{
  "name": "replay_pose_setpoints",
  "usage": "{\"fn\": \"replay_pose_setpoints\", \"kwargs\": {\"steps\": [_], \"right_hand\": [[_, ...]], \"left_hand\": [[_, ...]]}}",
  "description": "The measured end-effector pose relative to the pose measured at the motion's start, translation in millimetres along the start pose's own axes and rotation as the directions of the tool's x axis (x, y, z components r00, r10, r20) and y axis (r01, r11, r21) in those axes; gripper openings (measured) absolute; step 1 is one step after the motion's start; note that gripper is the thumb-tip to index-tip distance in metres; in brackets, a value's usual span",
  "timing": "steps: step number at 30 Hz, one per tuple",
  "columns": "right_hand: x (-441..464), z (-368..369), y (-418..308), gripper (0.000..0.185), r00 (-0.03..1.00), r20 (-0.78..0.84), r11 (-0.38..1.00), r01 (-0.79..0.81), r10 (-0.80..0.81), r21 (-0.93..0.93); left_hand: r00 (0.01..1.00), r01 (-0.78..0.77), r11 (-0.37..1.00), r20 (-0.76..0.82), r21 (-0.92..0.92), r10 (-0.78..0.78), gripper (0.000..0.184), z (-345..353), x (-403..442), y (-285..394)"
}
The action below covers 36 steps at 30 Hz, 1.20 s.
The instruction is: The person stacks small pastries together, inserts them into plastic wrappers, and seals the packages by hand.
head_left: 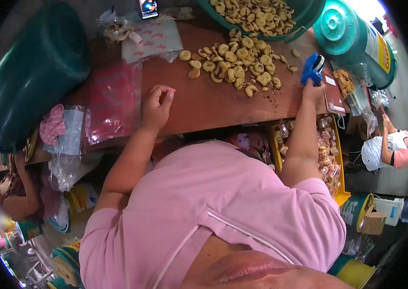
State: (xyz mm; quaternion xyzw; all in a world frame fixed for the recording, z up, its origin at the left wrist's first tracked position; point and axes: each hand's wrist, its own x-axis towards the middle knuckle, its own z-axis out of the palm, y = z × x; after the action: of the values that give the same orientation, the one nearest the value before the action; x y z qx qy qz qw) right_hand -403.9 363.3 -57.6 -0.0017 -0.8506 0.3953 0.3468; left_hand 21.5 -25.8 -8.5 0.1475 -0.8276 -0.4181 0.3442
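Observation:
My left hand (pixel 157 107) hovers at the table's near edge, its fingers curled in with the thumb against them, and nothing shows in it. To its left lies a stack of clear plastic bags with red print (pixel 113 100). My right hand (pixel 314 90) grips the lower end of a blue tape dispenser (pixel 312 71) on the right part of the table. Between the hands and farther back, a loose pile of round yellow-brown cookies (pixel 242 60) is spread on the brown table (pixel 199 108), with crumbs beside it.
A green basin (pixel 305 31) of cookies stands at the back. Green drums lie left (pixel 35 72) and right (pixel 353 38). A yellow crate (pixel 342 185) of packed cookies sits below my right arm. Printed bags (pixel 152 38) and a phone (pixel 149 8) lie back left. Other people (pixel 384 150) are nearby.

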Motion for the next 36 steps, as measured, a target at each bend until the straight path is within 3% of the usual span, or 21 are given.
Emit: {"fn": "replay_pose_setpoints", "kwargs": {"steps": [2,3,4,5,7,10,14,18,20,22,25,28,32,33,36], "right_hand": [[7,-13,33,0.061,0.991,0.131,1.0,-0.022,0.024,-0.023],[0,-6,38,0.059,0.995,0.081,0.997,0.065,-0.061,-0.038],[1,-5,35,0.064,0.986,0.149,0.997,0.073,-0.074,0.008],[-7,-16,1,0.077,0.984,0.162,0.977,0.043,-0.078,0.207],[1,-20,-26,0.088,0.979,0.155,0.982,0.106,-0.131,0.157],[18,1,-16,0.08,0.992,0.114,0.996,0.065,-0.058,-0.063],[16,9,-3,0.07,0.996,0.059,0.995,0.065,-0.061,-0.071],[-12,-23,-10,0.071,0.965,0.149,0.977,0.209,-0.214,0.05],[-25,-41,-32,0.074,0.973,0.055,0.971,0.229,-0.225,-0.072],[-34,-73,-96,0.062,0.822,-0.124,0.809,0.501,-0.556,-0.308],[-15,-71,-123,0.047,0.717,0.394,0.745,0.658,-0.575,-0.111],[-3,-54,-142,0.032,0.52,0.795,0.497,0.802,-0.311,-0.33],[31,4,-109,0.023,0.488,0.867,0.339,0.837,-0.104,-0.43],[36,3,-110,0.023,0.478,0.872,0.347,0.839,-0.107,-0.418],[35,2,-120,0.023,0.436,0.897,0.367,0.847,-0.071,-0.383]], "left_hand": [[0.998,0.056,0.996,0.006,-0.069,-0.055,0.012,7,-3,-3],[0.997,0.071,0.996,0.024,-0.05,-0.07,0.013,9,-3,-2],[0.996,0.084,0.996,0.041,-0.03,-0.083,0.013,9,-2,-2],[0.994,0.098,0.995,0.056,-0.011,-0.097,0.013,10,-1,-2],[0.99,0.028,1.0,0.136,0.001,-0.028,0.014,10,4,-6],[0.978,0.004,0.998,0.206,0.065,-0.017,0.014,10,7,-2],[0.979,-0.034,0.997,0.202,0.065,0.02,0.014,8,7,-3],[0.982,0.03,0.999,0.184,0.021,-0.034,0.016,5,7,0],[0.98,0.018,1.0,0.196,0.007,-0.019,0.017,10,12,-10],[0.991,0.028,1.0,0.129,0.007,-0.028,0.018,18,25,-4],[0.997,0.073,0.993,0.024,-0.096,-0.071,0.019,41,54,-19],[0.996,0.084,0.981,-0.022,-0.175,-0.09,0.02,63,71,-48],[0.991,0.134,0.907,0.05,-0.4,-0.124,0.019,58,66,-50],[0.987,0.159,0.93,0.058,-0.331,-0.148,0.019,49,67,-40],[0.943,0.317,0.833,0.06,-0.453,-0.327,0.019,45,73,-38]]}}
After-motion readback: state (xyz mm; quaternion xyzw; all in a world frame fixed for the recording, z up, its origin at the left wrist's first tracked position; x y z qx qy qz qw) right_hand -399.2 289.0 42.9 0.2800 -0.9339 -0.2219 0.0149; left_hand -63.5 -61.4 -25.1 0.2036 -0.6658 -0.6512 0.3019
